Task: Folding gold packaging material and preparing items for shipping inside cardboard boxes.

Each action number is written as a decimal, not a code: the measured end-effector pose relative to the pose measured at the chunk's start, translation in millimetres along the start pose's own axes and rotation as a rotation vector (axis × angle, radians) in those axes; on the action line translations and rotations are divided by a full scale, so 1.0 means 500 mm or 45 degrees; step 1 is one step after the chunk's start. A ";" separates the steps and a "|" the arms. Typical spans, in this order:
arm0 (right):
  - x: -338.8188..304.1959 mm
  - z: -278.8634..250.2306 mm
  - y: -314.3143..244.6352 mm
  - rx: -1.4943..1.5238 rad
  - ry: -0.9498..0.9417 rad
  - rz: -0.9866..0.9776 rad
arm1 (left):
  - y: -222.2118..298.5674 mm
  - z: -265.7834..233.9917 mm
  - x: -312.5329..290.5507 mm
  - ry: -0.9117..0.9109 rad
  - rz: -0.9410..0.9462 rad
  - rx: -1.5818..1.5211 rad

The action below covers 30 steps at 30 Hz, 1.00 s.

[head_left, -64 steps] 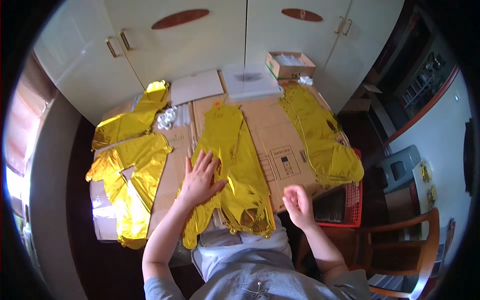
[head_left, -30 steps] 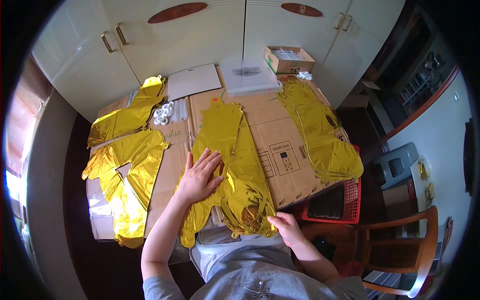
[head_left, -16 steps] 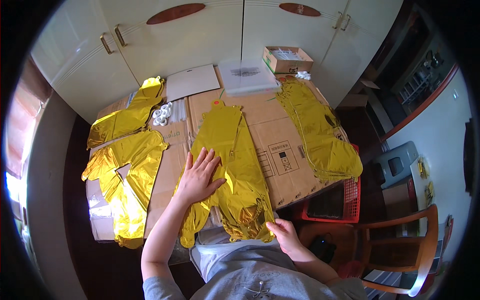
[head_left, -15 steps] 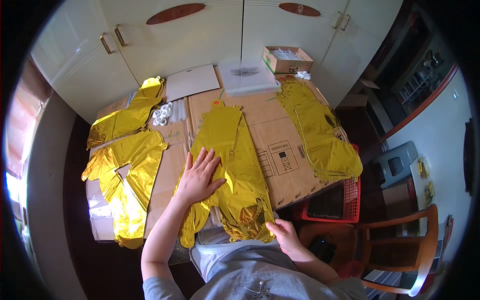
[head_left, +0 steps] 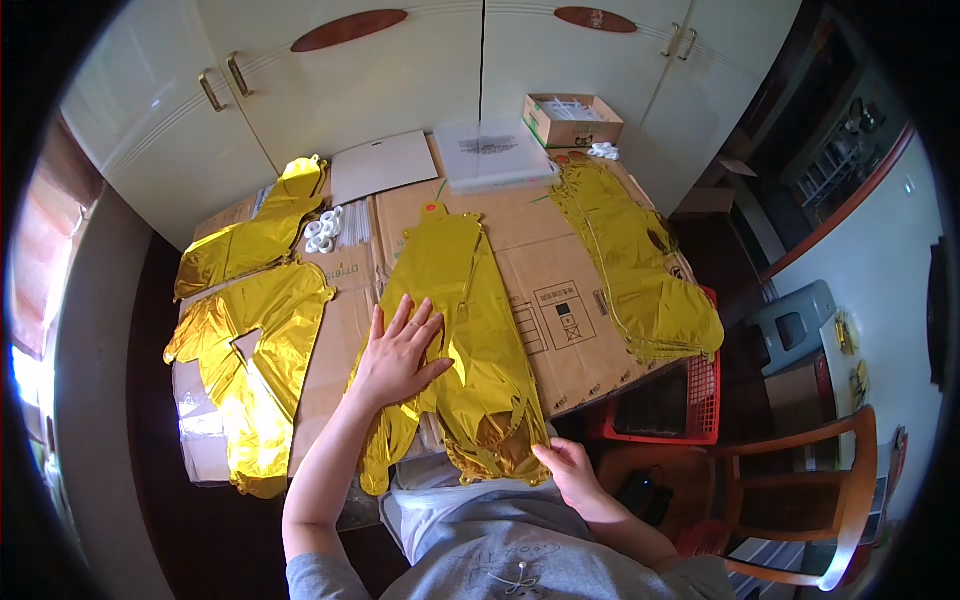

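Observation:
A gold foil balloon (head_left: 455, 300), flat and uninflated, lies in front of me on the cardboard-covered table, its near end hanging about the table edge. My left hand (head_left: 398, 358) rests flat on its left side with the fingers spread. At the near right corner my right hand (head_left: 565, 468) pinches the foil's edge between thumb and fingers. The near part of the foil is creased and bulges a little. A red dot marks the tab at the far end.
More flat gold foil balloons lie at the left (head_left: 260, 350), the far left (head_left: 255, 225) and the right (head_left: 635, 270). White ribbon rolls (head_left: 322, 230), clear straws (head_left: 354, 224), a grey board (head_left: 385, 165), a plastic case (head_left: 494, 155) and a carton (head_left: 574, 120) line the back. A wooden chair (head_left: 850, 480) stands right.
The foil near my right hand has shifted slightly, and its creases and reflections look different. Both hands stay in nearly the same places.

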State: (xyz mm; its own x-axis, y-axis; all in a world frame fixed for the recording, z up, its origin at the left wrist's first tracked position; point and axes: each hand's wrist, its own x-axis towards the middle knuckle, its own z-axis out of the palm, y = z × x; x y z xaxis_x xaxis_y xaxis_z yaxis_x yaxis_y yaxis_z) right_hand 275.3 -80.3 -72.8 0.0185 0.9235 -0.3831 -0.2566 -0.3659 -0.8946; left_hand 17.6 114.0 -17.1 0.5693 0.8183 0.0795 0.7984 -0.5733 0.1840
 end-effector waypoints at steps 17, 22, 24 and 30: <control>0.271 -0.009 -0.252 -1.396 -0.236 -1.168 | 0.005 -0.004 -0.005 0.019 -0.036 -0.009; 0.369 0.032 -0.237 -1.864 -0.355 -1.035 | 0.011 0.002 0.003 0.057 0.003 0.042; 0.369 0.052 -0.235 -1.989 -0.384 -0.993 | 0.005 0.006 -0.003 0.077 0.010 0.059; 0.392 0.050 -0.234 -2.022 -0.372 -1.040 | 0.006 0.006 0.001 0.065 0.013 0.072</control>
State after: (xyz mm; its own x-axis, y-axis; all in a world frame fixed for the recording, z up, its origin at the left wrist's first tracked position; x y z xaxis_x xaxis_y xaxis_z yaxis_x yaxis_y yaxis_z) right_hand 284.7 146.2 -37.4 -0.5439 0.8318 0.1104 0.8007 0.5539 -0.2282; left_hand 20.9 112.7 -19.6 0.5678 0.8126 0.1314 0.8032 -0.5819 0.1274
